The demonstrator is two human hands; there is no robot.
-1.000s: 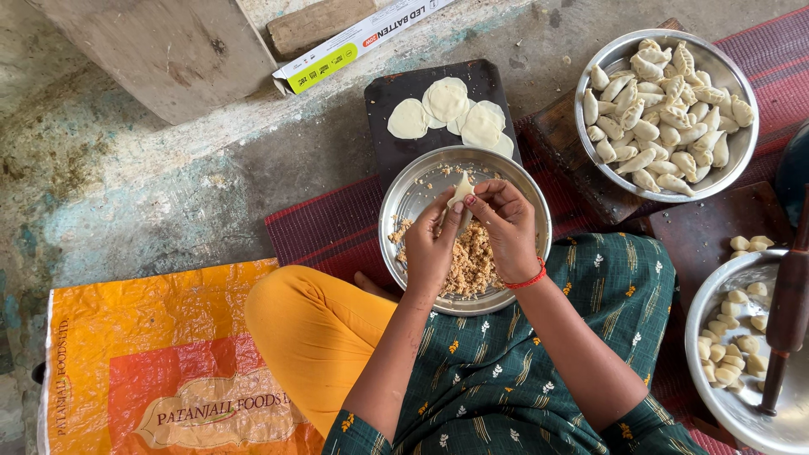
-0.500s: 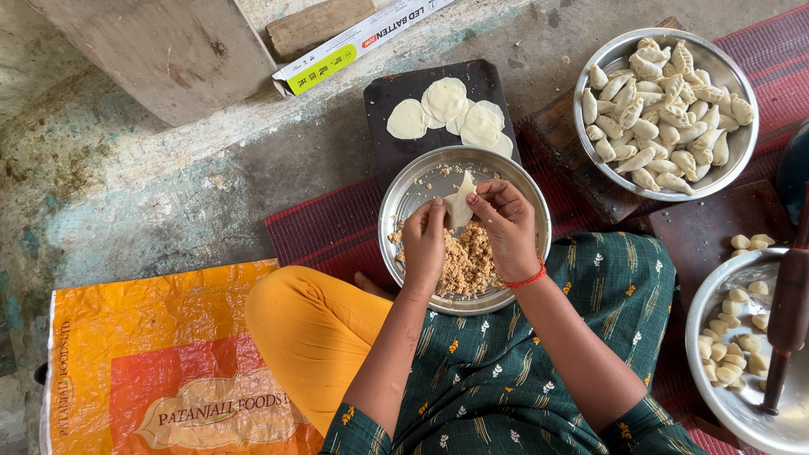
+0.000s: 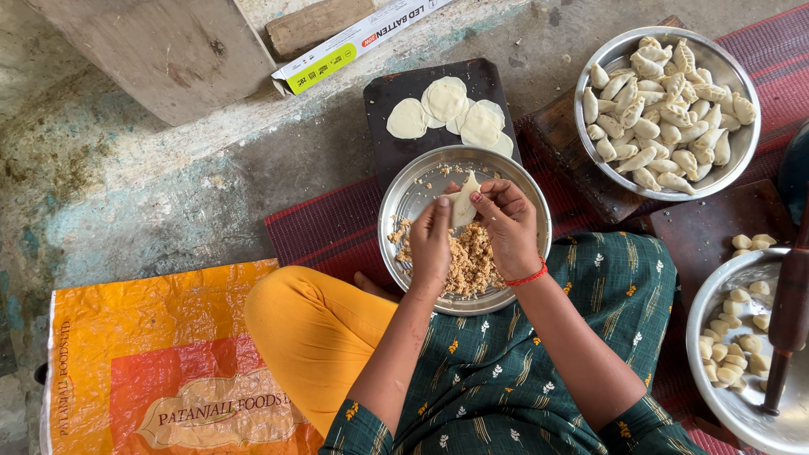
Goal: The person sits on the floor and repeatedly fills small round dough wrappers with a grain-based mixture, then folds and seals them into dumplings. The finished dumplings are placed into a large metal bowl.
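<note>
Pinching a folded dough round (image 3: 463,205) at frame centre.
Your left hand (image 3: 431,243) and right hand (image 3: 508,226) clamp its soft, tearable edge; grip the rim lightly, over the filling plate (image 3: 404,198).

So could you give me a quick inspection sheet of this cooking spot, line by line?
Surface: rough concrete floor with a red striped mat under the work.
Job's things: folded dough piece held over a steel plate of crumbly filling; flat dough rounds on a dark board; big bowl of shaped dumplings.
Clutter: orange sack, long carton, wooden block, second bowl of small dough balls, rolling pin.
Grips: left hand and right hand both pinch the dough piece.
Cables: nothing seen.
Surroundings: nothing seen beyond the floor.
</note>
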